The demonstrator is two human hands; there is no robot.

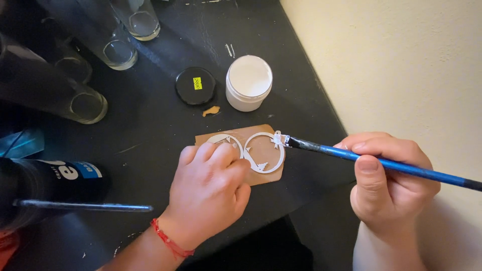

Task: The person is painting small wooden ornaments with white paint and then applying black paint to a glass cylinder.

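Fingers of the right hand [389,175] pinch a blue-handled paintbrush [381,161], its white-loaded tip touching a white ring-shaped cutout [264,152] on a tan card [256,131]. Left hand [210,193] presses curled fingertips onto a second cutout beside it. Behind stand an open white paint jar [248,83] and its black round lid [195,86] with a small yellow square sticker.

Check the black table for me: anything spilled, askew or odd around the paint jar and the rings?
Only small things. A tan scrap lies loose between the black lid and the open white paint jar, and white paint flecks mark the table behind the jar. The jar stands upright; nothing is spilled.
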